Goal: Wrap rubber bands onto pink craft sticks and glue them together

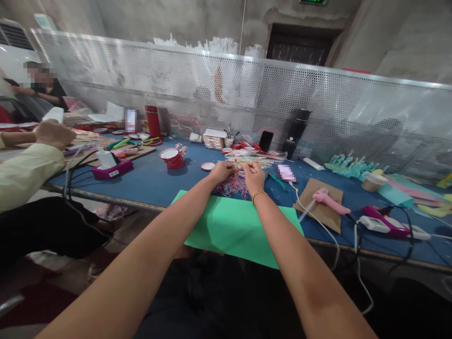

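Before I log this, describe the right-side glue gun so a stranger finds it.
On the blue table, right of the right hand, lies brown cardboard. The glue gun lies partly on it, pink, unlike the purple power strip beside it.

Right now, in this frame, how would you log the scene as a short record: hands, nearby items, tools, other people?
left hand: fingertips pinched at a small thin piece, too small to identify
right hand: fingers bent beside the left; grip unclear
under hands: tangled strands on the blue table
near edge: green sheet, below the forearms
tools: teal-handled pliers; pink glue gun on cardboard
other people: co-worker's hand at left; another person farther back
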`<move>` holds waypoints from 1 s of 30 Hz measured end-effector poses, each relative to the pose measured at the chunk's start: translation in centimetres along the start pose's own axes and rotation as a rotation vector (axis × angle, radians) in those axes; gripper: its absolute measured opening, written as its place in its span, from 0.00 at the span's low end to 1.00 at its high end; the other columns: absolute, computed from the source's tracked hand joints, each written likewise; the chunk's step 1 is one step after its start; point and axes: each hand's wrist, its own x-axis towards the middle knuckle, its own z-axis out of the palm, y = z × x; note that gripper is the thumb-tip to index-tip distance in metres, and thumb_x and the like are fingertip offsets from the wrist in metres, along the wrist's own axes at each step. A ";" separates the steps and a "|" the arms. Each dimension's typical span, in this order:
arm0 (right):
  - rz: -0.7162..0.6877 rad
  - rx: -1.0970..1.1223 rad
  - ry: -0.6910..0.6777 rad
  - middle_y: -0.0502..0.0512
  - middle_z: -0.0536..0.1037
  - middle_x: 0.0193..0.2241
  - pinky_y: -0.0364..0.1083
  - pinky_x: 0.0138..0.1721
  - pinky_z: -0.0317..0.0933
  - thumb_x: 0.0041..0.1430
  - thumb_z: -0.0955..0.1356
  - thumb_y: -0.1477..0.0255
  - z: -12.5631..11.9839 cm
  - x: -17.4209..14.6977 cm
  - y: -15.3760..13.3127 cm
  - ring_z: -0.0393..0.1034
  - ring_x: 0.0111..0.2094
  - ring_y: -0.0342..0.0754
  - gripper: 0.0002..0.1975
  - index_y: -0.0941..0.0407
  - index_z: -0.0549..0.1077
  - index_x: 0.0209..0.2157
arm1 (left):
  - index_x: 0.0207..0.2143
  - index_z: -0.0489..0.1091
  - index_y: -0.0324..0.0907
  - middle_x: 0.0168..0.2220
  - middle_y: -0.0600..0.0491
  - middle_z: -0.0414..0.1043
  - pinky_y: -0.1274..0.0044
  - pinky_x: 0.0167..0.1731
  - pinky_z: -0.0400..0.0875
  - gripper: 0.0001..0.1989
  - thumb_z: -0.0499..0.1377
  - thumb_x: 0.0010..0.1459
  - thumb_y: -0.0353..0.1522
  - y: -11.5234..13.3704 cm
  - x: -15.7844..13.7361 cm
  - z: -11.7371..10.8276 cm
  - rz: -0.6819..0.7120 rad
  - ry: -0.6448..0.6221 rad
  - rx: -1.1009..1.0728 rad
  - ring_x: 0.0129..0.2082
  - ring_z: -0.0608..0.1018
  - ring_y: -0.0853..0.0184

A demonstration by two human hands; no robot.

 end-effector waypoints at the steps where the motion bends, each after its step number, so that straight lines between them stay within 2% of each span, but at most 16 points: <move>1: 0.004 0.013 0.015 0.49 0.77 0.26 0.42 0.30 0.69 0.52 0.65 0.59 0.0 0.0 -0.1 0.73 0.30 0.45 0.13 0.54 0.71 0.28 | 0.19 0.73 0.36 0.19 0.56 0.66 0.79 0.23 0.56 0.23 0.58 0.50 0.48 0.0 0.0 0.0 0.004 -0.001 0.000 0.21 0.63 0.74; 10: -0.029 0.013 -0.021 0.48 0.77 0.25 0.42 0.31 0.69 0.52 0.65 0.59 0.3 -0.1 0.2 0.73 0.30 0.44 0.13 0.54 0.71 0.27 | 0.19 0.72 0.36 0.18 0.56 0.64 0.79 0.22 0.54 0.24 0.57 0.50 0.49 0.1 -0.1 0.1 -0.013 0.001 -0.004 0.20 0.61 0.74; 14: -0.008 0.016 0.016 0.49 0.77 0.25 0.43 0.31 0.69 0.51 0.65 0.60 0.1 0.1 0.2 0.74 0.30 0.45 0.12 0.54 0.71 0.27 | 0.19 0.72 0.36 0.18 0.56 0.65 0.79 0.23 0.55 0.23 0.58 0.49 0.49 0.4 -0.2 0.0 -0.012 0.011 0.011 0.21 0.62 0.74; 17: 0.017 0.046 0.055 0.50 0.77 0.26 0.43 0.31 0.69 0.51 0.65 0.60 0.1 0.3 0.2 0.74 0.31 0.46 0.12 0.55 0.71 0.29 | 0.19 0.72 0.37 0.20 0.55 0.68 0.80 0.25 0.57 0.23 0.58 0.49 0.49 0.3 -0.2 -0.1 0.013 -0.005 -0.005 0.22 0.65 0.73; 22: 0.030 0.109 0.037 0.53 0.79 0.31 0.45 0.32 0.70 0.53 0.63 0.62 0.1 0.4 0.0 0.75 0.32 0.47 0.13 0.55 0.72 0.34 | 0.20 0.73 0.37 0.21 0.55 0.69 0.80 0.25 0.58 0.23 0.58 0.49 0.49 0.0 -0.1 0.0 -0.001 -0.016 -0.035 0.23 0.66 0.73; 27: 0.050 0.120 0.056 0.49 0.77 0.24 0.45 0.32 0.70 0.49 0.65 0.64 0.0 0.2 -0.6 0.75 0.29 0.47 0.10 0.55 0.71 0.31 | 0.20 0.73 0.36 0.20 0.55 0.68 0.80 0.24 0.56 0.24 0.58 0.49 0.49 0.4 -0.2 -0.1 -0.010 -0.029 -0.036 0.21 0.64 0.73; 30: 0.046 0.127 0.052 0.50 0.79 0.25 0.46 0.32 0.70 0.50 0.64 0.65 -0.1 0.2 -0.7 0.74 0.28 0.47 0.09 0.55 0.71 0.30 | 0.20 0.73 0.36 0.20 0.55 0.67 0.79 0.24 0.56 0.23 0.59 0.49 0.49 0.8 -0.4 -0.2 -0.006 -0.018 -0.023 0.21 0.63 0.73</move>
